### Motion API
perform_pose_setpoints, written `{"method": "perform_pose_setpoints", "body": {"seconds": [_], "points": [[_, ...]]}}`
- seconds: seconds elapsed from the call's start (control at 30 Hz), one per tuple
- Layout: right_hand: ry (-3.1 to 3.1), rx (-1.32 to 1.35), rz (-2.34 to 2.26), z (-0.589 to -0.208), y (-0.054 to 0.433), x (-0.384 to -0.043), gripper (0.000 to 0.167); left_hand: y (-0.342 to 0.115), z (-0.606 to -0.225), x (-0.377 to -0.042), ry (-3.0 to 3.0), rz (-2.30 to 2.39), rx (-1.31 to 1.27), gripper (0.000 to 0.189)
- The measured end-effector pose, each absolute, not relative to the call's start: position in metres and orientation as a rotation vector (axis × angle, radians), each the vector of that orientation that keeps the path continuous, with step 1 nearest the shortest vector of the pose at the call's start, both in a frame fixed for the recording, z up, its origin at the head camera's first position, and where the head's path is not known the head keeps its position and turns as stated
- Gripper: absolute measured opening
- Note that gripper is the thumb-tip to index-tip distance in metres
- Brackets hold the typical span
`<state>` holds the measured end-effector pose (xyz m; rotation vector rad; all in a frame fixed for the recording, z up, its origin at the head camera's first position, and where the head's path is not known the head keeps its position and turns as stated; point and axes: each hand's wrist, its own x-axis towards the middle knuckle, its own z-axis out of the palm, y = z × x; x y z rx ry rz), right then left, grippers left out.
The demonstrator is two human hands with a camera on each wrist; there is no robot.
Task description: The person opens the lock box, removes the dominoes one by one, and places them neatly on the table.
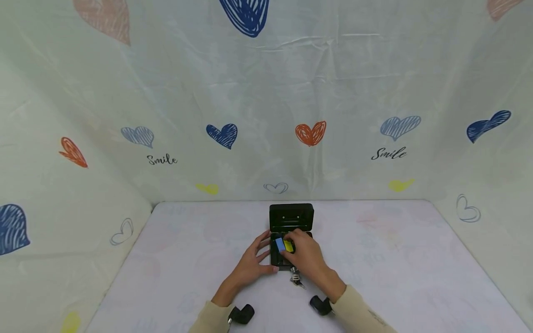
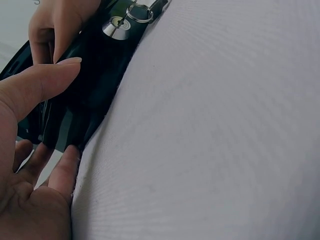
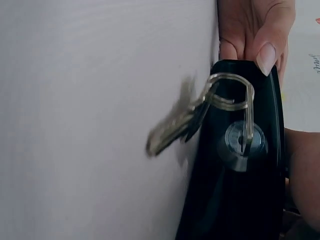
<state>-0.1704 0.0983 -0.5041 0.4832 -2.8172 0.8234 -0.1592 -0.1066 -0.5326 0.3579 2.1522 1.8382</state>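
Note:
A black cash box (image 1: 287, 268) stands on the table with its lid (image 1: 291, 217) raised. My left hand (image 1: 251, 261) holds its near left corner, fingers along the left side and thumb (image 3: 267, 57) on the front edge. My right hand (image 1: 306, 254) reaches into the box from the right. Its thumb and fingers pinch a small yellow block (image 1: 289, 246), and a small blue block (image 1: 280, 243) lies right beside it. The hand and the box wall hide part of the inside. From the front lock (image 3: 242, 142), keys (image 3: 172, 132) hang on a ring.
The white-covered table (image 1: 200, 240) spreads out on both sides of the box. Behind it hangs a pale curtain (image 1: 266, 162) printed with hearts. Black wrist devices (image 1: 242, 314) sit at both sleeves, close over the table.

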Motion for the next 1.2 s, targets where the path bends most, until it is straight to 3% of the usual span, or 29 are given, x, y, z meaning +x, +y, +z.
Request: {"method": "perform_pose_setpoints", "body": {"seconds": [0.7,1.03,1.2], "points": [[-2.864,0.426,0.631,-0.503,0.085,-0.177,0.033,-0.107,-0.532,-0.161,2.141,1.859,0.374,0.103],[-2.9,0.417,0.582,-0.501,0.082,-0.178,0.018,-0.107,-0.533,-0.161,2.118,1.877,0.402,0.104],[-2.915,0.435,0.579,-0.499,0.082,-0.175,0.019,-0.108,-0.533,-0.161,2.12,1.874,0.401,0.104]]}}
